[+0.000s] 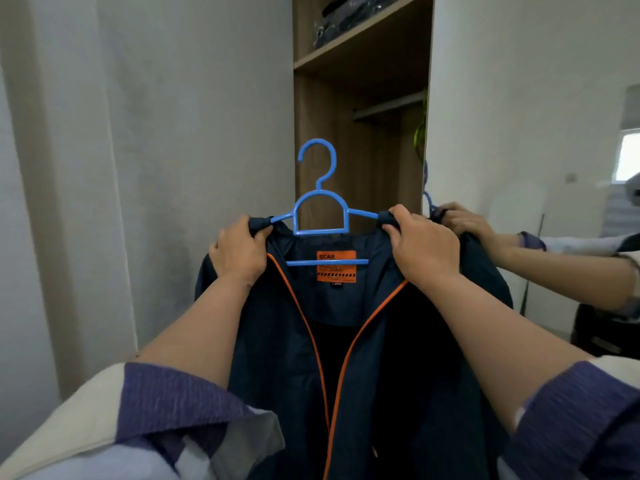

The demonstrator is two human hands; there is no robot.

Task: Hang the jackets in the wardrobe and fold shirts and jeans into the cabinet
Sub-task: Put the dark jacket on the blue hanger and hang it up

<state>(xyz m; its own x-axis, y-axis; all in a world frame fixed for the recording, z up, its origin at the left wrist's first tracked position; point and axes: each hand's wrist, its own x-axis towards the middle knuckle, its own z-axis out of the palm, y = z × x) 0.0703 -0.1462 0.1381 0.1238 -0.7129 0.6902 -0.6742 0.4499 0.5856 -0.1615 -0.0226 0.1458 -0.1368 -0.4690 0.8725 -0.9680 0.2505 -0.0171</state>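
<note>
A dark navy jacket point(346, 341) with orange zip trim and an orange neck label hangs on a blue plastic hanger point(320, 209), held up in front of the open wooden wardrobe point(346, 109). My left hand point(239, 251) grips the jacket's left shoulder over the hanger's arm. My right hand point(422, 247) grips the right shoulder the same way. The hanger's hook points up and is free, below the level of the wardrobe's rail point(388, 105).
A mirror on the wardrobe door point(519, 133) at the right reflects my hands and the jacket. A dark folded item point(349, 15) lies on the wardrobe's top shelf. A green hanger point(419, 136) shows at the wardrobe's right edge. A white wall fills the left.
</note>
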